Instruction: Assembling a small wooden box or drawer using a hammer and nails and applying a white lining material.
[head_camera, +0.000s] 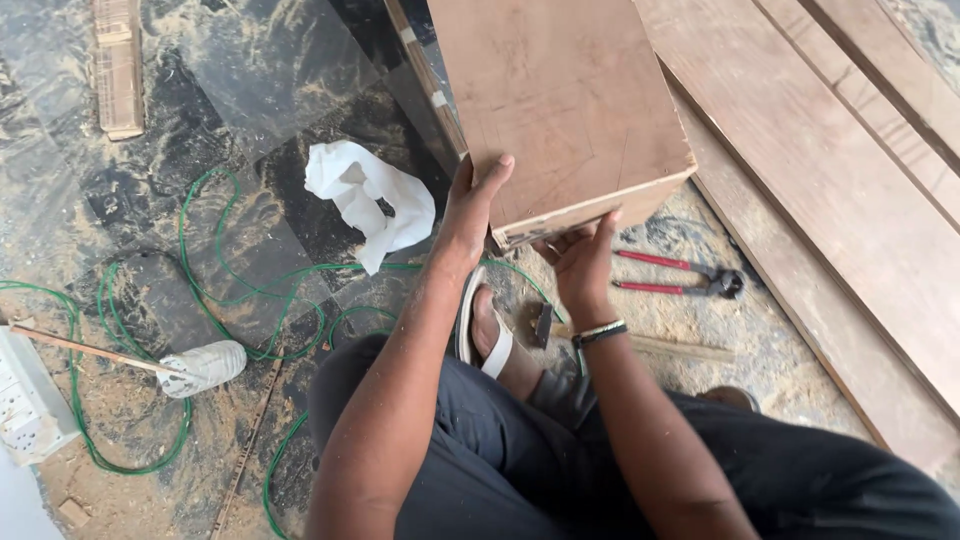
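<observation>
You have one view only, from the camera on your head, so nothing is shared with a second view. It looks steeply down past your forearms at the floor (250, 90), close enough that the wooden box (560, 100) fills the upper middle. Your knees sit at the bottom edge below the box, long boards (840, 170) run off right of it, and a green cable (200, 270) loops left of it

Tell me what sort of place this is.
Probably a carpentry work site on a floor: sawdust lies about, long wooden boards lie flat, and pincers and a hammer lie near the hands holding a wooden box.
</observation>
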